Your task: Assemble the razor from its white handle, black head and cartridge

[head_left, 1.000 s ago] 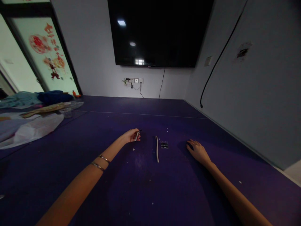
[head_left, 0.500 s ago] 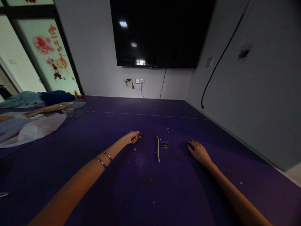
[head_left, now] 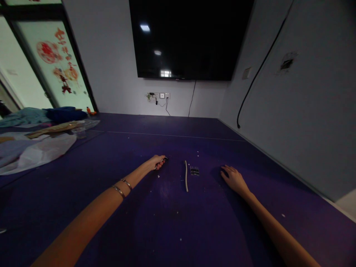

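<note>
My left hand [head_left: 158, 162] is closed around a small hand tool [head_left: 166, 158]. Its dark tip pokes out past the fingers, and a pale end shows below the palm; the rest is hidden, so its exact kind cannot be made out. To its right a short whitish piece of cable [head_left: 186, 177] lies lengthwise on the purple surface [head_left: 167, 222]. Close beside the cable, on its right, is a small dark rectangular piece with light markings [head_left: 194, 171]. Farther right, my right hand [head_left: 233, 178] rests palm down with its fingers apart, holding nothing.
Cloths [head_left: 27, 116] and thin plastic sheeting [head_left: 50, 148] are heaped at the left. Small white scraps dot the surface. A black cable [head_left: 257, 74] hangs along the right wall. Behind are a large TV [head_left: 191, 40] and wall sockets [head_left: 162, 95].
The whole view has shifted very slightly. Both hands keep their places; the left still grips the tool and the right still rests on the surface.
</note>
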Available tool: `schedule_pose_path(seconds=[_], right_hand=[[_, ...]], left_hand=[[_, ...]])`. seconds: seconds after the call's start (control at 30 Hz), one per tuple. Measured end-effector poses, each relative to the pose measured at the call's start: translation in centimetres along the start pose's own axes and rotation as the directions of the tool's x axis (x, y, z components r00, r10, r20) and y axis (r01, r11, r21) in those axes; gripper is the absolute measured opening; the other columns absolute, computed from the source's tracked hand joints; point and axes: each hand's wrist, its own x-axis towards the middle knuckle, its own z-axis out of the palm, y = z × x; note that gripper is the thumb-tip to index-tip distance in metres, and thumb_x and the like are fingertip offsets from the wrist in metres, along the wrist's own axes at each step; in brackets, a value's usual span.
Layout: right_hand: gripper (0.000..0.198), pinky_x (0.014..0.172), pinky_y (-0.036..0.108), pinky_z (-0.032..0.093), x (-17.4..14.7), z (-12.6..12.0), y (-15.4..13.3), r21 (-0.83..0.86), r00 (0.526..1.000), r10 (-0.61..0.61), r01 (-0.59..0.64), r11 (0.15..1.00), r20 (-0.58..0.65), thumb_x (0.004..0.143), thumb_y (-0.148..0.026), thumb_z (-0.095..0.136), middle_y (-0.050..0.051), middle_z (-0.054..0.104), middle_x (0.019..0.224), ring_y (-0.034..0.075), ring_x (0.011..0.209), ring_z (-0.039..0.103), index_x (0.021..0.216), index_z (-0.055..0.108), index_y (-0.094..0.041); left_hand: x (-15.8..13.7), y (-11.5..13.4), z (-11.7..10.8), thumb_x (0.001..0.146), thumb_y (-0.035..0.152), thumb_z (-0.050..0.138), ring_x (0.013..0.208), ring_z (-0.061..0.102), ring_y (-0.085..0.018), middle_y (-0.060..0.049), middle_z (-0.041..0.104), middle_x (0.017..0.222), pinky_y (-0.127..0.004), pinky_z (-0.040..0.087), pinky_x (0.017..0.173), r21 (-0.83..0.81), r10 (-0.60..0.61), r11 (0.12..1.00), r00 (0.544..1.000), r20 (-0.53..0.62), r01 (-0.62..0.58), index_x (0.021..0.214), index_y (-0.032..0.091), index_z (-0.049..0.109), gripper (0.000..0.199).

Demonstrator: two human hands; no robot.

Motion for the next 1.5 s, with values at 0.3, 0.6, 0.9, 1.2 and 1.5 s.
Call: schedule_pose_path(seconds=[0.3, 0.6, 0.9, 1.2, 1.5], right_hand=[[0.047, 0.097, 0.044, 0.038, -0.1, 0.1, -0.1, -0.018, 1.000, 0.012, -0.012, 1.000, 0.027, 0.087, -0.039, 0.037, 0.014, 0.052, 0.129, 0.030, 0.121, 0.043, 0.120, 0.057, -0.013], [0.039, 0.094, 0.041, 0.042, 1.4, -2.2, -1.5, 0.142, 0.997, 0.077, -0.077, 0.987, 0.004, 0.080, -0.031, 0.046, 0.015, 0.058, 0.121, 0.029, 0.113, 0.052, 0.110, 0.063, -0.014], [0.035, 0.079, 0.040, 0.051, 3.9, -7.3, -13.6, 0.914, 0.991, -0.098, -0.049, 0.402, 0.096, 0.076, -0.040, 0.058, 0.008, 0.066, 0.106, 0.022, 0.093, 0.062, 0.103, 0.065, -0.019], [0.033, 0.066, 0.027, 0.051, 3.7, -8.7, -19.0, 0.960, 0.931, -0.237, -0.266, 0.085, 0.279, 0.067, -0.038, 0.069, 0.005, 0.068, 0.095, 0.016, 0.083, 0.062, 0.095, 0.069, -0.020], [0.029, 0.060, 0.022, 0.046, 3.8, -8.4, -19.5, 0.940, 0.927, -0.194, -0.337, -0.048, 0.322, 0.061, -0.030, 0.075, 0.002, 0.066, 0.078, 0.010, 0.068, 0.059, 0.087, 0.070, -0.017]], left_hand=[[0.4, -0.4, 0.4, 0.083, 0.047, 0.040, 0.028, 0.024, -0.004, 0.009, 0.030, 0.038, -0.018, 0.017, 0.032, -0.055, 0.174, 0.983, 0.985, 0.012, -0.173, 0.060, 0.017, 0.044, 0.038], [-2.2, -1.1, 2.2, 0.082, 0.054, 0.038, 0.033, 0.029, -0.004, 0.009, 0.034, 0.047, -0.017, 0.024, 0.035, -0.077, 0.559, 0.826, 0.829, -0.018, -0.559, 0.078, 0.017, 0.051, 0.039], [-5.2, -2.1, 5.3, 0.082, 0.051, 0.042, 0.040, 0.032, -0.005, 0.007, 0.036, 0.052, -0.018, 0.029, 0.039, -0.191, 0.700, 0.713, 0.698, 0.148, -0.675, 0.082, 0.015, 0.055, 0.039], [-7.2, -2.1, 6.4, 0.085, 0.046, 0.043, 0.042, 0.034, -0.006, 0.005, 0.038, 0.051, -0.019, 0.027, 0.040, -0.191, 0.721, 0.693, 0.661, 0.208, -0.695, 0.078, 0.013, 0.057, 0.036], [-7.3, -2.1, 6.6, 0.084, 0.047, 0.043, 0.038, 0.032, -0.005, 0.007, 0.037, 0.048, -0.017, 0.028, 0.037, -0.244, 0.708, 0.705, 0.681, 0.188, -0.666, 0.077, 0.013, 0.056, 0.037]])
